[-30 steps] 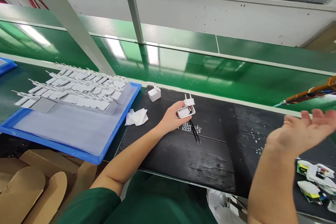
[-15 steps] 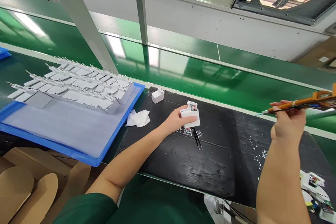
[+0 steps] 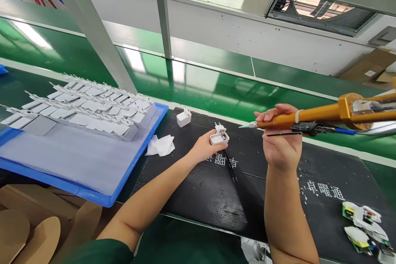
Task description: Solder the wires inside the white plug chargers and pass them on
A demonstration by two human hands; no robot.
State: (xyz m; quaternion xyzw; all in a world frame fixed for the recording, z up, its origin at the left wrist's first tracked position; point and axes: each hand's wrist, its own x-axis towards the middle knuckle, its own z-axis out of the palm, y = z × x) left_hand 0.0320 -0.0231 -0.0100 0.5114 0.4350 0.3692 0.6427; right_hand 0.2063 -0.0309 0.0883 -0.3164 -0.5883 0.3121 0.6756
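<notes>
My left hand grips a small white charger housing with its open side up, red and dark wires showing inside and prongs pointing away. It hovers over the black mat. My right hand is closed round a long orange-gold dispensing tool. The tool's pale tip points left and stops a short way right of the housing. A pair of black tweezers lies on the mat just below the housing.
A blue tray at left holds several rows of white charger shells. A lone white charger and a white cloth lie near it. Circuit boards sit at bottom right. Green conveyor belt behind; cardboard bottom left.
My right hand went from open and empty to gripping the orange tool, then carried it left toward the housing. My left hand turned the housing open side up.
</notes>
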